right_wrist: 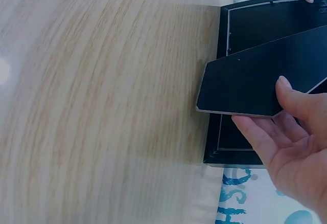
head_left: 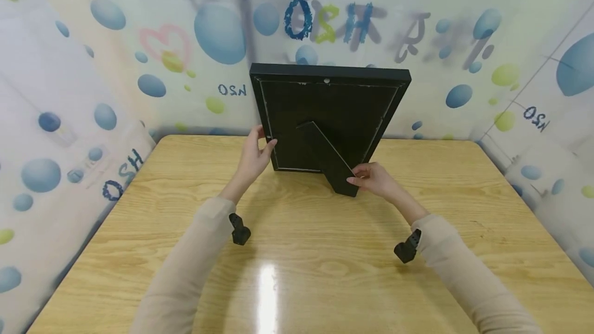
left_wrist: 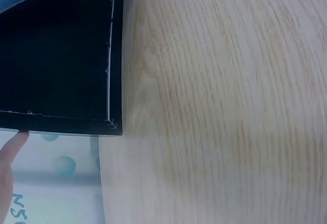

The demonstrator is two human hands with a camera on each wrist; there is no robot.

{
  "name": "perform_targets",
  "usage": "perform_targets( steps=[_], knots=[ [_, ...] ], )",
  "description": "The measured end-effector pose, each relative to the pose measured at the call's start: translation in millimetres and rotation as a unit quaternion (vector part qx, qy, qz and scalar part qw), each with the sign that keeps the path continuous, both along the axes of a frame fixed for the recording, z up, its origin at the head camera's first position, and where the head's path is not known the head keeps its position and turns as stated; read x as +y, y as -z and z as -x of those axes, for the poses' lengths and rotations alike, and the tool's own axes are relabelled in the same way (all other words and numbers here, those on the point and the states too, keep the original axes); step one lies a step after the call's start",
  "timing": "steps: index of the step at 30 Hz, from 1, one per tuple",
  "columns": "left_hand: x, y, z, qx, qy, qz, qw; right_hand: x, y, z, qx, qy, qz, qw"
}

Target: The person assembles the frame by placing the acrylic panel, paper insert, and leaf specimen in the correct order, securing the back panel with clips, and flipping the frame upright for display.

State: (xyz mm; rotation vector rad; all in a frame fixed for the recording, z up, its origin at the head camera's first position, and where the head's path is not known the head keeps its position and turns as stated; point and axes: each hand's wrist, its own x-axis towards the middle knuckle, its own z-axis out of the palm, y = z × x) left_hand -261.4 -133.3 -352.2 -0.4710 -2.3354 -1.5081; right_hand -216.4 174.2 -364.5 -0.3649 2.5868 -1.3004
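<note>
A black picture frame [head_left: 287, 102] stands upright at the back of the table, its back side facing me. From its back panel a black easel leg [head_left: 327, 159] slants out down to the right. My left hand [head_left: 252, 157] holds the frame's left edge, thumb on the back and fingers around the side. In the left wrist view only a bit of that hand [left_wrist: 6, 170] shows, at the frame's edge. With thumb and fingers, my right hand [head_left: 377, 180] pinches the leg near its lower end. The right wrist view shows the thumb on the leg's outer face and fingers beneath.
The light wooden table [head_left: 325, 262] extends on both sides and toward me. Close behind the frame hangs a patterned backdrop [head_left: 185, 81] with blue and green dots; it also runs along both sides. A small black device [head_left: 240, 230] is worn on each wrist.
</note>
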Motion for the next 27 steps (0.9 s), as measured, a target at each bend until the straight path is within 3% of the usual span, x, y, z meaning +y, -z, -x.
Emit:
perform_targets(
  steps=[12, 20, 27],
  knots=[
    [12, 4.5, -1.7, 0.067, -0.022, 0.033, 0.9969, 7, 6.1, 2.4, 0.003, 0.004, 0.010, 1.000],
    [15, 4.7, 4.0, 0.041, -0.033, 0.032, 0.9981, 6, 10.8, 1.0, 0.004, 0.006, 0.014, 1.000],
    [11, 2.8, 4.5, 0.015, -0.023, -0.008, 0.9996, 3, 8.7, 1.4, 0.022, -0.003, 0.004, 1.000]
  ],
)
